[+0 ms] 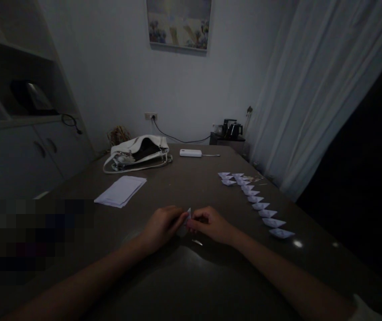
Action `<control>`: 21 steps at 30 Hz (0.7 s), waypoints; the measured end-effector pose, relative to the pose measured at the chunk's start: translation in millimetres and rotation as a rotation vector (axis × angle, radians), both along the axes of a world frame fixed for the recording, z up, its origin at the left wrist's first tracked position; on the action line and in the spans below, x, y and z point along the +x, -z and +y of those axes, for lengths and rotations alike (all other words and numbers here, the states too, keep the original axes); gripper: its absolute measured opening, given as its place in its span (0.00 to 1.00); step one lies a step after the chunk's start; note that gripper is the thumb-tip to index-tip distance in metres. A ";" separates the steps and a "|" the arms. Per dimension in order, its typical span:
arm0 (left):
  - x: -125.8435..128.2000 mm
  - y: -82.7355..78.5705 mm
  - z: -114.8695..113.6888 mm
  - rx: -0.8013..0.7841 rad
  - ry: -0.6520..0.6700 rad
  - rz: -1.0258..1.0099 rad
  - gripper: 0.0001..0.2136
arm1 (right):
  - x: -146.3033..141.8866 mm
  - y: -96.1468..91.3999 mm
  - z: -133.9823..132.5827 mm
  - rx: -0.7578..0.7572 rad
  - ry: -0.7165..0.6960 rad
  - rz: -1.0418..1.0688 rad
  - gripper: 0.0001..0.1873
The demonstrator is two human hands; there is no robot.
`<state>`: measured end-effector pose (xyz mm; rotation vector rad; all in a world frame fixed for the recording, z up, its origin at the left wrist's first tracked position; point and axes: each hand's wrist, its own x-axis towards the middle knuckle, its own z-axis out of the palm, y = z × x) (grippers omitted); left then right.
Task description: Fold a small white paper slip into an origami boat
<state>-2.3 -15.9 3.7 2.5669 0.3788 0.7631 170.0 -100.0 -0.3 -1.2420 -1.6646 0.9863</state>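
Observation:
A small folded piece of white paper [188,215] is pinched between my two hands just above the table, its pointed tip sticking up. My left hand [166,225] grips its left side with thumb and fingers, which hide much of it. On the right side, the curled fingers of my right hand [211,225] hold the paper near its lower edge. Beneath the hands a thin white sliver [197,242] lies on the tabletop. Several folded paper boats [260,206] stand in a slanting row to the right of my right hand.
A stack of white paper sheets [121,191] lies at the left of the brown table [177,285]. Farther back are an open white handbag [140,149] and a white power bank [191,153] with a short cable. A black kettle [234,129] stands beyond the table's far end.

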 end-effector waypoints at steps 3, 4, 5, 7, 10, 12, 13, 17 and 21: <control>1.8 1.5 2.4 -0.099 -0.004 0.001 0.15 | 0.6 2.2 2.7 0.040 0.080 0.031 0.16; 2.3 2.4 3.0 -0.136 0.007 0.015 0.14 | 1.5 3.1 3.8 0.047 0.095 0.044 0.16; 2.8 3.2 3.3 -0.169 0.022 0.029 0.15 | 2.6 4.0 4.8 0.057 0.105 0.054 0.15; 3.7 4.6 3.5 -0.212 0.046 0.048 0.16 | 5.2 5.8 6.9 0.084 0.107 0.046 0.14; 4.7 5.1 3.1 -0.229 0.045 0.053 0.18 | 8.9 9.3 10.1 0.133 0.108 -0.001 0.14; 5.3 4.8 3.4 -0.233 0.031 0.062 0.19 | 10.5 12.5 12.4 0.152 0.111 -0.012 0.14; 5.8 4.9 3.9 -0.236 0.024 0.069 0.19 | 11.1 14.1 13.5 0.152 0.116 -0.018 0.14; 8.9 7.0 6.6 -0.245 0.042 0.101 0.20 | 11.8 18.1 17.1 0.126 0.112 -0.060 0.14; 11.5 10.6 9.3 -0.240 0.063 0.121 0.21 | 11.9 18.7 20.3 0.122 0.154 -0.126 0.12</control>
